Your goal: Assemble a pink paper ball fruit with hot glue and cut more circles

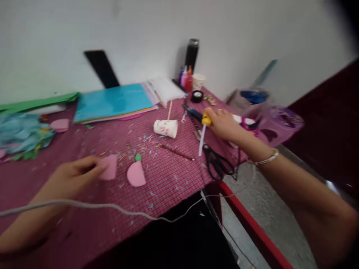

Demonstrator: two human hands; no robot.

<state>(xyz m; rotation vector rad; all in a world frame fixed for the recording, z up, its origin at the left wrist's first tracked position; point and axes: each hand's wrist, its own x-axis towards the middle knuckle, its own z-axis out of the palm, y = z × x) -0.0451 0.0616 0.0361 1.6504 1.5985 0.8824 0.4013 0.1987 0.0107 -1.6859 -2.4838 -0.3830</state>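
The left hand [74,175] pinches a pink paper petal [110,168] flat against the desk [168,175], seemingly to steady it, while the right hand [224,124] curls around a yellow-tipped tool [206,118] near the scissors [217,162].

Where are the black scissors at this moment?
In the head view, the black scissors lie on the checked cloth near the table's right edge, just below the right hand and right of the pencil.

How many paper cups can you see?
2. The tipped cup lies mid-table; the upright cup stands at the back beside the bottles. Clutter may hide more.
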